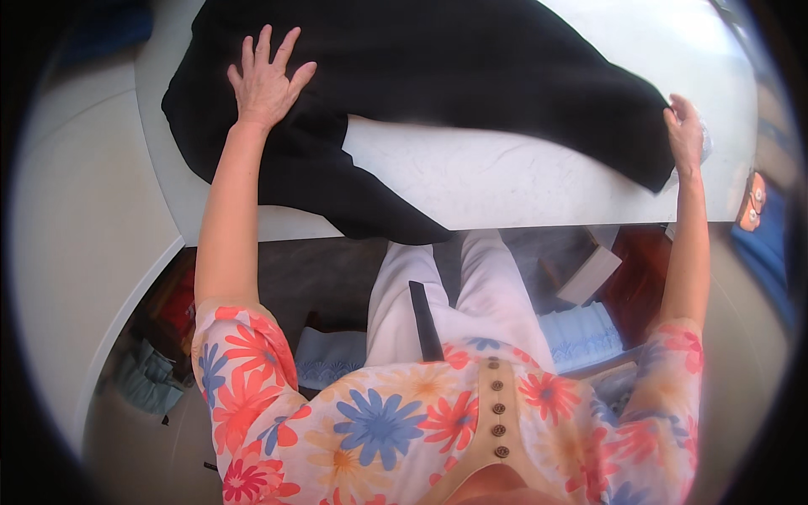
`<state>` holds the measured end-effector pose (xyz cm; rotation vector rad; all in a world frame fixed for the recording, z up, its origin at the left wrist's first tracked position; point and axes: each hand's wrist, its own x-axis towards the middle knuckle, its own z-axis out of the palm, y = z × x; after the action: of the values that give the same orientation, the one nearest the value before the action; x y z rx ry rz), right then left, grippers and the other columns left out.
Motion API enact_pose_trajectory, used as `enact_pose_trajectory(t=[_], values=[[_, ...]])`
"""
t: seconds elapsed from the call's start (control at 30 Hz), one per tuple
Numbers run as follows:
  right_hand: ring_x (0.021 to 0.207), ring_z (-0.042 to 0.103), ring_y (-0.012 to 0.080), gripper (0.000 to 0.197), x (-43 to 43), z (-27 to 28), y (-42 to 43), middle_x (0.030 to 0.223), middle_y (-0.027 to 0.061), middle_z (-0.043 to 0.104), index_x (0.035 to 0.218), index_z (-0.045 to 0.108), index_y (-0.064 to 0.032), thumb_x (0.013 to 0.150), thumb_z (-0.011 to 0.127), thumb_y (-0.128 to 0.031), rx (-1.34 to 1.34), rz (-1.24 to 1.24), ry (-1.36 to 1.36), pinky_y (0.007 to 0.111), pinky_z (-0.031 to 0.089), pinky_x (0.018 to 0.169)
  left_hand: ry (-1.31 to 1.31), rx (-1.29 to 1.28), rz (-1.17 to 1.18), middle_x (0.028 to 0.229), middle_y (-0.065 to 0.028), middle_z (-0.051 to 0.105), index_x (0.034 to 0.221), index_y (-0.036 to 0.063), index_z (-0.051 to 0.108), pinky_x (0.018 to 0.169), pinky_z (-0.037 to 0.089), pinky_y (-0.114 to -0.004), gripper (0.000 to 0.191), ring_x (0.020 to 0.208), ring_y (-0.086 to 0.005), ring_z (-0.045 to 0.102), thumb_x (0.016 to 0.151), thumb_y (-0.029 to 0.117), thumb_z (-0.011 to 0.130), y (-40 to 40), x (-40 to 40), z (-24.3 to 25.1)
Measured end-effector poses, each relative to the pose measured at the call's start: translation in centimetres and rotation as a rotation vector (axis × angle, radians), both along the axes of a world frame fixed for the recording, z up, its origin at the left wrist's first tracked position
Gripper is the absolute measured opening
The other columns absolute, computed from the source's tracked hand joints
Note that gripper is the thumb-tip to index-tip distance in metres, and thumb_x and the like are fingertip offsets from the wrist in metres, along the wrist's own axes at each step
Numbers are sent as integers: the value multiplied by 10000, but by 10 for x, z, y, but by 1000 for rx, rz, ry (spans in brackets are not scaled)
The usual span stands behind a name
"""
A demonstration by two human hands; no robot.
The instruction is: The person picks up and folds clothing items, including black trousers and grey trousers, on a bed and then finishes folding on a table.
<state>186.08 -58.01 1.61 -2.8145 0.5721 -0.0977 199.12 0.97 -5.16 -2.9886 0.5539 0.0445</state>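
Observation:
A black cloth garment [442, 69] lies spread over the white table [505, 183]. Its shape splits into two long parts; the nearer one hangs slightly over the front edge. My left hand [264, 88] rests flat on the cloth at the left, fingers spread. At the far right, my right hand [686, 136] is by the end of the other part, with thumb and fingers close to its edge; whether they pinch the cloth is not clear. Something clear and shiny, perhaps plastic, shows beside that hand. A black strip [427, 322] lies on my white trousers.
Another pale table surface [82, 189] adjoins at the left. An orange object [753, 202] and blue cloth [767, 252] are at the right edge. Below the table stand a dark red wooden piece [637, 271] and a seat with light blue cloth [584, 334]. A grey-green bag-like thing [148, 379] is at lower left.

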Motion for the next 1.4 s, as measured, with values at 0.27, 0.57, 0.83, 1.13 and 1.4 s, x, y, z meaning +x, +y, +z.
enact_pose_trajectory(t=[0.27,0.57,0.83,1.13,1.4], values=[[626,580,157,359,-129,3,254,691,55,592,1087,540,-82,746,638,-136,928,126,610,278,462,602,6,-45,148,1456,-51,112,1372,326,205,958,197,-610,692,1326,-303,116,788,640,403,0,26,-11],[742,597,297,233,-168,-60,361,759,116,619,925,590,-68,738,602,-207,976,218,867,378,469,689,-63,-184,-45,1430,-77,192,1358,277,274,997,185,-548,547,1312,-298,171,865,441,446,-30,3,9],[1090,457,320,392,-195,-75,350,1148,162,508,1051,539,-41,710,601,-222,1237,162,658,363,386,903,-80,-92,-12,1448,-9,141,1358,326,254,992,161,-605,558,1333,-267,112,856,531,388,-5,-22,-15],[1000,500,320,608,-172,-128,404,1077,187,544,1055,517,26,652,674,-402,1051,416,857,346,402,842,-172,-135,-61,1455,28,129,1366,353,216,990,167,-602,572,1336,-258,117,851,556,362,4,-18,-18],[561,549,120,165,-183,-48,306,624,38,551,826,546,21,682,575,-54,1905,13,1077,267,470,577,-264,-142,-8,1454,43,134,1365,358,216,986,169,-603,594,1333,-240,130,838,614,314,27,5,-40]])
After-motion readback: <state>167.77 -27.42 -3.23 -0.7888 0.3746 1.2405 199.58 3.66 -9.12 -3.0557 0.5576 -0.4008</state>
